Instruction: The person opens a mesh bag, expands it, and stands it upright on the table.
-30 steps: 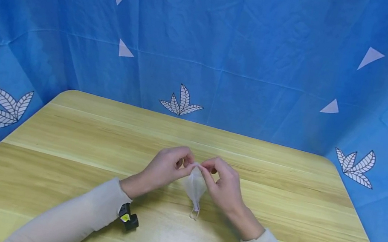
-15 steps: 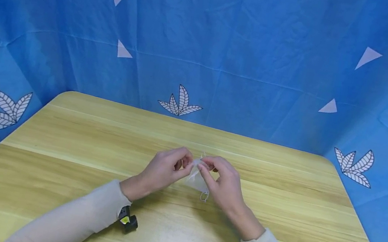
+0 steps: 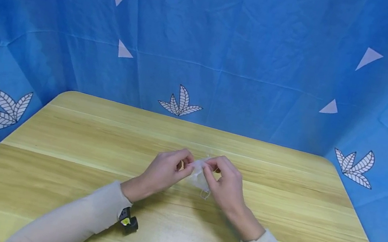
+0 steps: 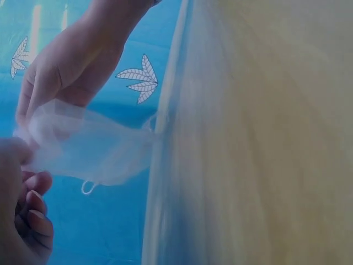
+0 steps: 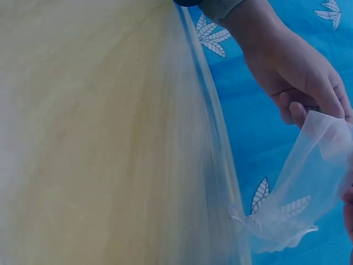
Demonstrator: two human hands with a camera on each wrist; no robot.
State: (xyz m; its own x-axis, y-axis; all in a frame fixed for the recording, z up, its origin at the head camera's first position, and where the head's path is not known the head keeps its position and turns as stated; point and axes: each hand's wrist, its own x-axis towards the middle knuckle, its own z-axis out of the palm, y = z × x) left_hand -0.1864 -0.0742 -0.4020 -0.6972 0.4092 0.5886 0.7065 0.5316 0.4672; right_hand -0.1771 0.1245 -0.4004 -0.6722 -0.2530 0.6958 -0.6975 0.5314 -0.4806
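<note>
A small sheer white drawstring pouch (image 3: 200,180) is stretched between the two hands over the middle of the table. My left hand (image 3: 169,167) pinches one side between thumb and index finger; my right hand (image 3: 226,184) pinches the other side the same way. A thin cord loop (image 3: 205,195) dangles from the pouch toward me. In the left wrist view the translucent pouch (image 4: 105,146) spreads out sideways from the fingers, with a cord loop (image 4: 88,187) at its lower edge. The right wrist view shows the pouch (image 5: 309,185) with bunched fabric at its far end.
A light wood-grain table (image 3: 99,130) lies under both arms. Behind it and on both sides hangs a blue curtain (image 3: 270,43) printed with white leaves and triangles. Each wrist wears a black strapped camera (image 3: 129,223).
The pouch hung in a narrow point with its cord end toward me; it has since turned, and now looks shorter and wider. Both hands stay nearly in place, still pinching it.
</note>
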